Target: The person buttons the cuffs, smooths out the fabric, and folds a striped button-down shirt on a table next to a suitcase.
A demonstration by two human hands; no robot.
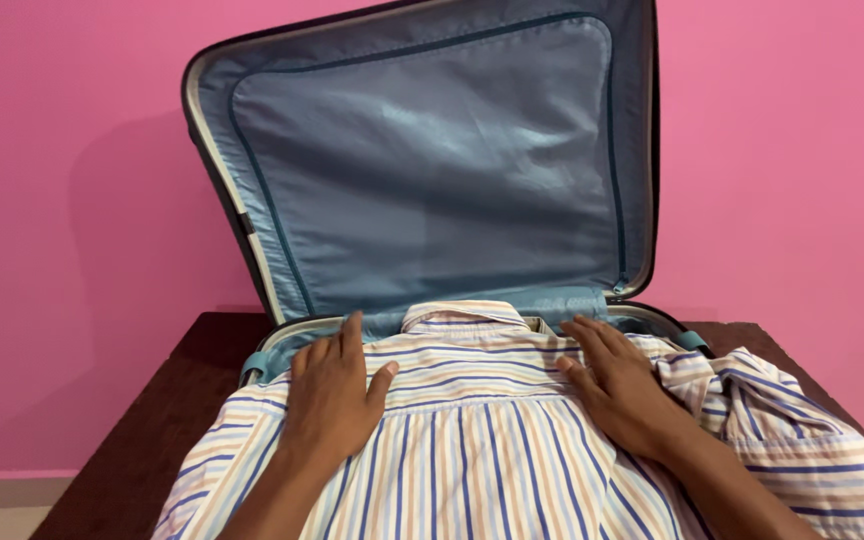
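- Head view, looking down; landmark for all places: the suitcase (432, 200), lying open on a dark wooden table (152, 420).
- Suitcase lid (422, 160): upright at the far side, leaning back toward the pink wall (52, 200); blue lining faces the viewer. Standing so, it leaves the lower half free for loading.
- Shirt (482, 440): striped white, blue, orange; spread back-side up over the suitcase's lower half and covering it almost wholly, with only a strip of rim and blue lining showing at the far edge. Collar (467, 313) lies at the far edge, just below the lid hinge. One sleeve (762, 410) is bunched off the suitcase's right edge, spilling onto the table.
- Left hand (332, 395): flat on the shirt, left of the collar; fingers spread, palm down, grasping nothing. Judged to be pressing the cloth flat.
- Right hand (617, 385): flat on the shirt, right of the collar, beside the bunched sleeve; fingers extended and close together, nothing clasped. Judged to be smoothing or steadying the shoulder area.
- Both hands rest near the shirt's shoulders, a symmetric placing that keeps the garment square to the suitcase.
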